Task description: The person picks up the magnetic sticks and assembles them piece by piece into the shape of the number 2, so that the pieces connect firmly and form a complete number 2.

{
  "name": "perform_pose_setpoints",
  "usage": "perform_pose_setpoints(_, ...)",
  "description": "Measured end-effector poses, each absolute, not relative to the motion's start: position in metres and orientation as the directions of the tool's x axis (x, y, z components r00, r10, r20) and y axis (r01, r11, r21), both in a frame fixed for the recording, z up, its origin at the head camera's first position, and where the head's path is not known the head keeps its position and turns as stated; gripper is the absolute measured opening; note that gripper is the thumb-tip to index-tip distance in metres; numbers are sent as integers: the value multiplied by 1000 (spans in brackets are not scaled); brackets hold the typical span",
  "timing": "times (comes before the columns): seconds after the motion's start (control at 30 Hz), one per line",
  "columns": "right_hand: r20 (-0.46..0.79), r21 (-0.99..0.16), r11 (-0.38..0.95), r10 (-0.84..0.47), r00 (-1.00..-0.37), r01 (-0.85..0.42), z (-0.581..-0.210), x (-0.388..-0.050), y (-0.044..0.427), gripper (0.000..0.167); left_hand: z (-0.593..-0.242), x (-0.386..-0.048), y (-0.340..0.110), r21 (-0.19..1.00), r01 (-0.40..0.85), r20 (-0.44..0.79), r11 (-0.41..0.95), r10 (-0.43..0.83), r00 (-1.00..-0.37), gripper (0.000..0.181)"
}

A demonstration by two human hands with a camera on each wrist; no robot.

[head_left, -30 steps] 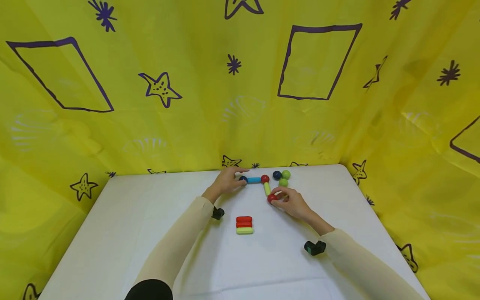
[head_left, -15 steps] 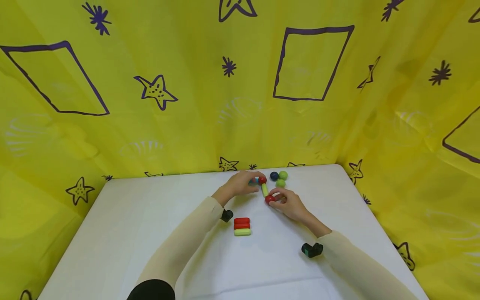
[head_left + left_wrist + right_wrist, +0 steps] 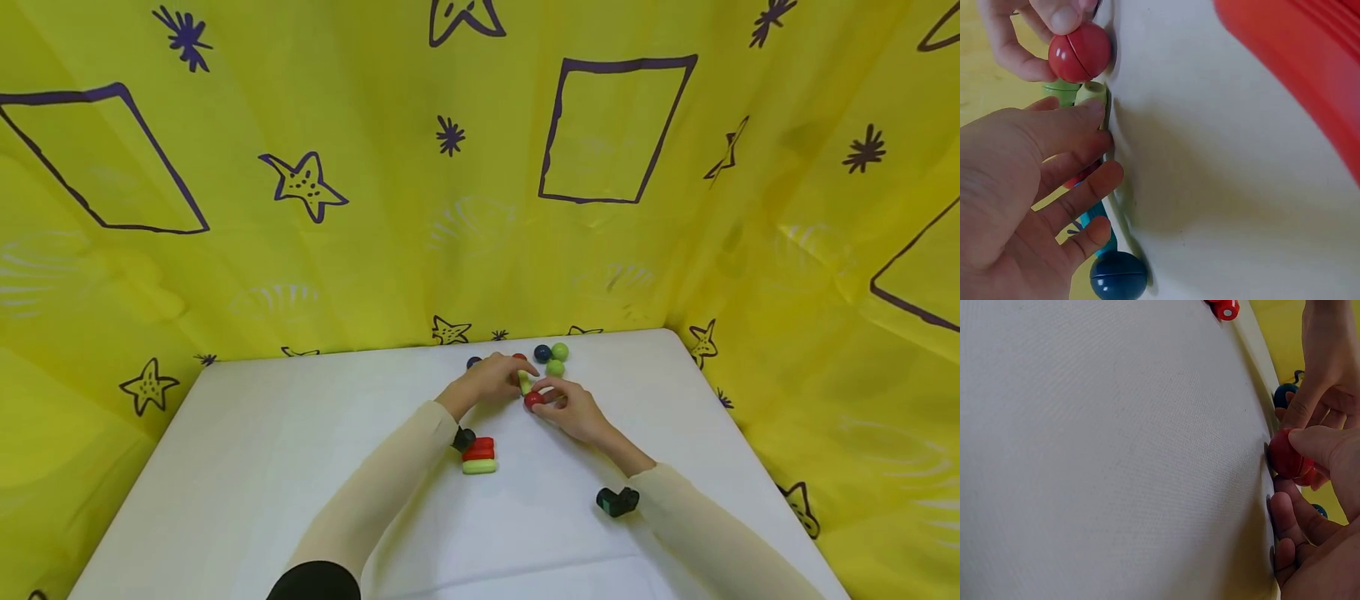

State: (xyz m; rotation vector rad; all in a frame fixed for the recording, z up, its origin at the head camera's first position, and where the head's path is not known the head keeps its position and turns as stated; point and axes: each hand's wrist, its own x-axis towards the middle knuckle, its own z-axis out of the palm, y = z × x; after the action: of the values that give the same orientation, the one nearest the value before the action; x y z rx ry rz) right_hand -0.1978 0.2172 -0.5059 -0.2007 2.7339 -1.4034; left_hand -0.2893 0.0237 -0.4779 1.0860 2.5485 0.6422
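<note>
With its thumb and fingers, my left hand (image 3: 489,379) pinches a pale yellow-green rod (image 3: 1090,91), whose hollow end faces a red ball (image 3: 1080,54). My right hand (image 3: 577,410) grips this ball between thumb and fingers. In the left wrist view a narrow gap seems to lie between rod and ball. Behind my left hand a second red ball (image 3: 519,357) is partly hidden. A blue rod (image 3: 1094,215) runs from there to a dark blue ball (image 3: 1119,275), largely covered by my left fingers.
Another dark blue ball (image 3: 542,354) lies with two green balls (image 3: 555,368) at the table's back edge. Nearer me, two red rods (image 3: 480,448) and a pale green rod (image 3: 480,467) lie side by side. A yellow patterned curtain (image 3: 375,275) surrounds the white table (image 3: 300,450).
My left hand has moved right, from the dark blue ball past the blue rod, and now pinches the yellow-green rod. My right hand keeps its grip on the red ball.
</note>
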Motion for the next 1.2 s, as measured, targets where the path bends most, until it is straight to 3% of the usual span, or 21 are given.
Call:
perform_pose_setpoints(0.67, -9, -808, 585, -123, -992, -65, -504, -194, 213, 28, -485, -288, 28, 447, 643, -35, 622, 731, -682, 21)
perform_pose_setpoints(1.2, 18, -803, 591, -109, -994, -80, -506, -194, 213, 25, -486, -294, 22, 610, 564, 20, 557, 700, -713, 22)
